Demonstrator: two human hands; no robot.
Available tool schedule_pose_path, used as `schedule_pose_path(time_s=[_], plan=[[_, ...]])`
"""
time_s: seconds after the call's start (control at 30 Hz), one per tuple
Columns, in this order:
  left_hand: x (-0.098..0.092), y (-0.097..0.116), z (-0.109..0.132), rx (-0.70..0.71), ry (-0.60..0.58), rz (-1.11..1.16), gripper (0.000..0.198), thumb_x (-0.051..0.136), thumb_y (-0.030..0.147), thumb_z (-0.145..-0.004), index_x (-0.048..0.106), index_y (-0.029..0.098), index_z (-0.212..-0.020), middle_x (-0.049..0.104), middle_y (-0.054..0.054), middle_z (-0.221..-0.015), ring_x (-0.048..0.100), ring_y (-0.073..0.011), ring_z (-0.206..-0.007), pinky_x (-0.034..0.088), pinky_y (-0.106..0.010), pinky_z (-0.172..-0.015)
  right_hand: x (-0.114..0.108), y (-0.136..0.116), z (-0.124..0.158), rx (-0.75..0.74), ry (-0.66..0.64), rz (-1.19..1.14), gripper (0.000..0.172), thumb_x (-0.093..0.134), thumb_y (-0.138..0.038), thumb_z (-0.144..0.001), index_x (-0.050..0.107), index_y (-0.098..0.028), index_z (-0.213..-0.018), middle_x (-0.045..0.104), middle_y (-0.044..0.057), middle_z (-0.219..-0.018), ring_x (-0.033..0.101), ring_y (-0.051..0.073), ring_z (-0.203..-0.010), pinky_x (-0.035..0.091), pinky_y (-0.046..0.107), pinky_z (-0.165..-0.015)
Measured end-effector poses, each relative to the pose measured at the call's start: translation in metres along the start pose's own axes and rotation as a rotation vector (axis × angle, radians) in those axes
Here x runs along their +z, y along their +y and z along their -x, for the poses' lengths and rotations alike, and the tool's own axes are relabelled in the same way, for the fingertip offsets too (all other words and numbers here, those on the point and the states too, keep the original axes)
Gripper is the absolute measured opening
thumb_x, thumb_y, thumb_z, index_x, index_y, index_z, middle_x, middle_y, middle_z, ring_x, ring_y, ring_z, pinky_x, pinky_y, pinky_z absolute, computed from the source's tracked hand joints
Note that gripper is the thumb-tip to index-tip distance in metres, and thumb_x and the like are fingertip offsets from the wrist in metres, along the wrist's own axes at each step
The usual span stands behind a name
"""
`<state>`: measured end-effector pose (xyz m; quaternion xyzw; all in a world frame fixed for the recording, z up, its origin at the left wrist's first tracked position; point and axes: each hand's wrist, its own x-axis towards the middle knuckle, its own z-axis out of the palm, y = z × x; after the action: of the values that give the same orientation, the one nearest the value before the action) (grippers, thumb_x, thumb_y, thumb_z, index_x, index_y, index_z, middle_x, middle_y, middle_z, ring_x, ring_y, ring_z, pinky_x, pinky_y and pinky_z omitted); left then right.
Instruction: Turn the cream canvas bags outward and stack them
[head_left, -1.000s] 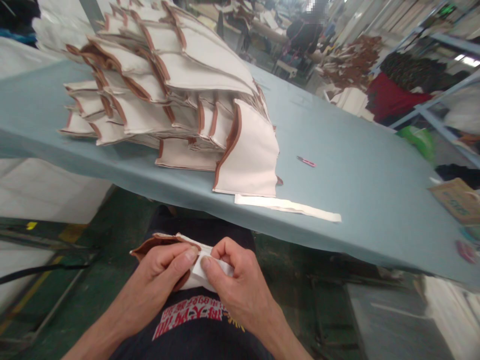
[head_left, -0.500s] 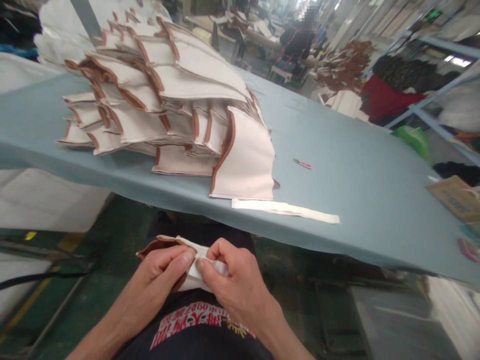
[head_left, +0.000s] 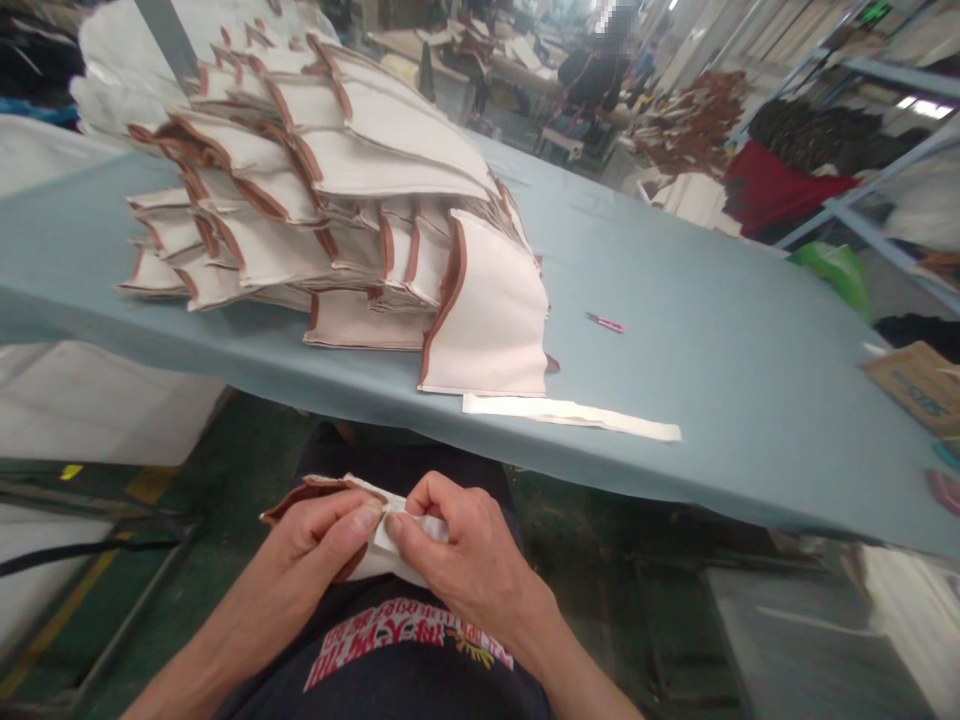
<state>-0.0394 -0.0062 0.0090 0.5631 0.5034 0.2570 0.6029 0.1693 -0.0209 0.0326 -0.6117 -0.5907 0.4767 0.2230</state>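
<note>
Over my lap, my left hand pinches a cream fabric piece with brown edging; its brown edge pokes out past my left knuckles. My right hand grips the same piece close by, thumb and bent forefinger pressed on a white part of it. The two thumbs almost meet. Whatever lies under the fingers is hidden. On the table edge beyond, a cream fabric strip lies flat, beside a single cream piece with brown edging leaning against the pile.
A high pile of similar cream pieces covers the left of the blue-covered table. Pink-handled thread snips lie right of it. A cardboard box sits at the right edge. A person sits in the background.
Both hands have shifted slightly left together with the fabric piece, keeping their pinch. The table and pile stay as they were, with a slight shift of the view.
</note>
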Motion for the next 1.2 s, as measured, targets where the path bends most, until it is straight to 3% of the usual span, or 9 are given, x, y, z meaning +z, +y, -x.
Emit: schedule_pose_path(time_s=[0.1, 0.2, 0.33, 0.57, 0.83, 0.97, 1.2], plan=[[-0.001, -0.010, 0.003, 0.006, -0.045, 0.071, 0.045, 0.075, 0.064, -0.097, 0.084, 0.020, -0.086, 0.074, -0.004, -0.082, 0.066, -0.0236, -0.076, 0.054, -0.027, -0.066, 0.001, 0.002, -0.001, 0.009, -0.008, -0.002, 0.026, 0.075, -0.035, -0.096, 0.057, -0.026, -0.079, 0.053, -0.007, -0.063, 0.047, 0.014, -0.060, 0.029, 0.030, -0.066], [0.003, -0.014, 0.004, 0.022, -0.027, 0.113, 0.033, 0.079, 0.053, -0.094, 0.083, 0.021, -0.086, 0.074, -0.002, -0.080, 0.069, -0.0240, -0.077, 0.055, -0.027, -0.067, 0.002, 0.004, -0.001, 0.011, -0.003, 0.002, 0.028, 0.075, -0.035, -0.096, 0.057, -0.026, -0.078, 0.052, -0.007, -0.063, 0.046, 0.014, -0.059, 0.029, 0.030, -0.066], [0.012, -0.014, 0.004, 0.031, 0.077, 0.047, 0.037, 0.073, 0.052, -0.098, 0.080, 0.021, -0.079, 0.074, -0.002, -0.076, 0.066, -0.0219, -0.071, 0.053, -0.027, -0.063, 0.004, 0.007, -0.002, 0.017, 0.007, -0.012, 0.028, 0.076, -0.035, -0.095, 0.056, -0.026, -0.078, 0.051, -0.007, -0.063, 0.045, 0.014, -0.059, 0.029, 0.029, -0.065], [0.018, -0.021, 0.004, 0.047, 0.139, -0.052, 0.034, 0.067, 0.046, -0.097, 0.079, 0.022, -0.077, 0.076, -0.003, -0.074, 0.066, -0.0231, -0.071, 0.054, -0.029, -0.065, 0.005, 0.016, -0.003, 0.033, -0.005, -0.067, 0.028, 0.075, -0.038, -0.096, 0.058, -0.025, -0.078, 0.054, -0.007, -0.065, 0.046, 0.013, -0.061, 0.030, 0.029, -0.064], [0.035, 0.013, 0.008, 0.044, 0.277, -0.133, 0.027, 0.063, 0.040, -0.086, 0.074, 0.023, -0.069, 0.069, 0.001, -0.065, 0.056, -0.0179, -0.059, 0.044, -0.027, -0.057, 0.015, 0.027, -0.006, 0.079, -0.063, -0.365, 0.027, 0.072, -0.041, -0.091, 0.053, -0.026, -0.078, 0.052, -0.007, -0.069, 0.044, 0.013, -0.064, 0.033, 0.026, -0.059], [0.046, 0.016, 0.013, 0.034, 0.381, -0.192, 0.026, 0.059, 0.037, -0.088, 0.073, 0.024, -0.070, 0.067, 0.002, -0.066, 0.056, -0.0175, -0.061, 0.043, -0.028, -0.063, 0.025, 0.033, -0.007, 0.089, -0.091, -0.517, 0.030, 0.070, -0.043, -0.090, 0.048, -0.026, -0.078, 0.045, -0.008, -0.068, 0.039, 0.012, -0.063, 0.032, 0.025, -0.059], [0.044, 0.007, 0.013, 0.013, 0.258, -0.054, 0.025, 0.056, 0.036, -0.092, 0.062, 0.025, -0.070, 0.060, 0.004, -0.069, 0.056, -0.0190, -0.066, 0.044, -0.028, -0.063, 0.041, 0.041, -0.006, 0.027, -0.010, -0.511, 0.043, 0.064, -0.058, -0.097, 0.045, -0.026, -0.076, 0.046, -0.006, -0.066, 0.040, 0.013, -0.064, 0.034, 0.025, -0.059]])
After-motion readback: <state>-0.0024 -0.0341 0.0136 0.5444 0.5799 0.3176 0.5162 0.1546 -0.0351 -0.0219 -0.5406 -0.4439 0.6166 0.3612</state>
